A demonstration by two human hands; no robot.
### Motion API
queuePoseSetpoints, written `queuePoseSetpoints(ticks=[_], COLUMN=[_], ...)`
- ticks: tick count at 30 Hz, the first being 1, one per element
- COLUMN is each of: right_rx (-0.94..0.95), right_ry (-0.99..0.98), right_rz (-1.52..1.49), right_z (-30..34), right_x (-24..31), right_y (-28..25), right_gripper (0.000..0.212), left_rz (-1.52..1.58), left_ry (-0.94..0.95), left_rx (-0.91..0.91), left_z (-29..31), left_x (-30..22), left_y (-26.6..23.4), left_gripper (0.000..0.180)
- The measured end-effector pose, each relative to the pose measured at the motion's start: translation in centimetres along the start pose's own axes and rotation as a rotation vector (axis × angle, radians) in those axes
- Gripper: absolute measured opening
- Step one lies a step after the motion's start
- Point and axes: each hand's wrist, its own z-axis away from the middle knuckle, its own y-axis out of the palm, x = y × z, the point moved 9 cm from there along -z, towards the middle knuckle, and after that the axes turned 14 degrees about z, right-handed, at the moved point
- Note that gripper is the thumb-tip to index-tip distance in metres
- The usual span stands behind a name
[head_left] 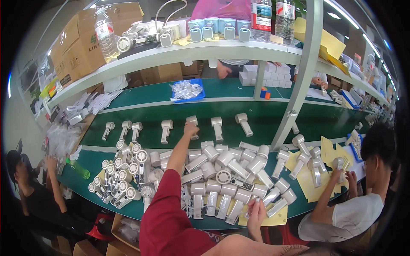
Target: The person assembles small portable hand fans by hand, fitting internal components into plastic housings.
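My left hand [191, 128] reaches over to the green conveyor belt, its fingers wrapped round a white handheld fan [193, 120]. Close to the table's near edge, my right hand [256, 214] has its fingers pinched together; what they hold, if anything, is too small to make out. Between my arms spreads a large heap of white handheld fans [226, 160], with one fan [224, 176] lying face up on top. Left of my red sleeve, another group of fans [121, 175] shows round grilles and handles. Yellow paper [273, 219] lies beneath the fans by my right hand.
More fans [217, 129] lie spaced along the belt. A metal post [294, 94] rises right of centre, under a loaded shelf [192, 50]. Beyond stand a blue tray [201, 91] of small packets and stacked white boxes [267, 76]. Co-workers sit at left and right.
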Motion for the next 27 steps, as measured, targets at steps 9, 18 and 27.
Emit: queuePoseSetpoints(ticks=[9, 18, 27], right_rx=[0.288, 0.207, 0.345], right_ry=[-0.309, -0.774, -0.618], right_rz=[-0.007, 0.317, 0.396], right_z=[-3.6, 1.9, 3.2], right_x=[6.1, 11.9, 11.5], right_y=[9.1, 14.3, 14.8], right_gripper=[0.025, 0.019, 0.02], left_rz=[1.84, 2.106, 2.028], left_ry=[-0.313, -0.325, -0.206], left_rx=[0.765, 0.586, 0.264], left_z=[22.4, 34.6, 34.7], left_x=[-16.4, -16.1, -12.6], left_y=[-10.0, -16.2, -17.2], left_gripper=[0.024, 0.024, 0.021])
